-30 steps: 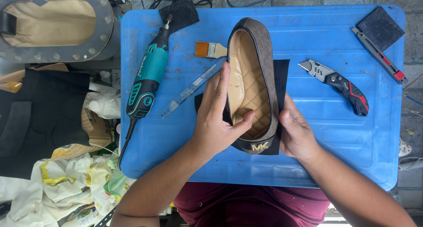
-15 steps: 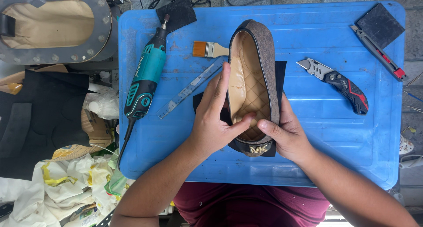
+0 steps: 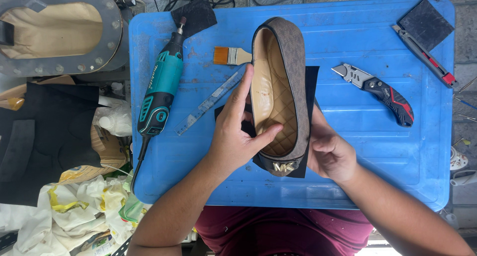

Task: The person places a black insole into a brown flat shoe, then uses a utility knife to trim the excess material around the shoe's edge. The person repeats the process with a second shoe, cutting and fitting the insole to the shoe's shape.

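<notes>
Head view: brown flat slip-on shoe with tan quilted insole (image 3: 278, 87) lies on a black sheet (image 3: 312, 87) at centre of the blue plastic table (image 3: 348, 176).
Left hand (image 3: 233, 131): clasps the shoe's side, thumb pressing the insole.
Right hand (image 3: 330, 154): curled round the shoe's 3 o'clock edge.
Risk: shoe may slide on the sheet under uneven thumb pressure; folding utility knife (image 3: 380, 92) at 3 o'clock lies near.

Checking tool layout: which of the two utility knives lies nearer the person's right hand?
The folding knife with the black-and-red handle, mid-table; the slim one lies near the far corner, farther from the right hand.
</notes>
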